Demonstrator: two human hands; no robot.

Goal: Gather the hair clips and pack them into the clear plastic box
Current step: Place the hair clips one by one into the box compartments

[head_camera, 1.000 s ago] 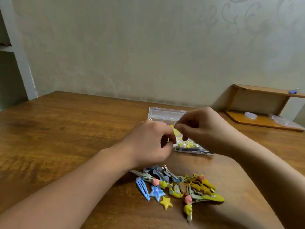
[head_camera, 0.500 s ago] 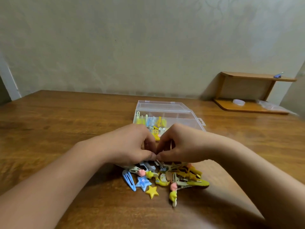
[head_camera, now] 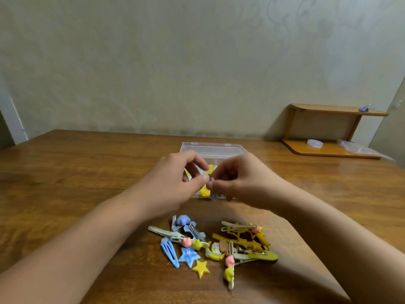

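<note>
Two bare hands are shown raised above the clear plastic box [head_camera: 213, 148], which lies open on the brown wooden table [head_camera: 65, 172]. The left hand [head_camera: 173, 183] and the right hand [head_camera: 243, 178] are brought together fingertip to fingertip, with fingers curled; a small item appears to be pinched between them, but it is blurred, and whether it is a clip cannot be told. Each grip is thus nearly closed. A few yellow and pale clips are seen inside the box, directly beneath the fingertips. The pile of coloured hair clips [head_camera: 217, 244], blue, yellow and pink, is heaped on the table just on the near side of the box, towards the person, below both wrists. Its long axis runs left to right, parallel to the box's front edge. Both hands are judged about equally near to it.
</note>
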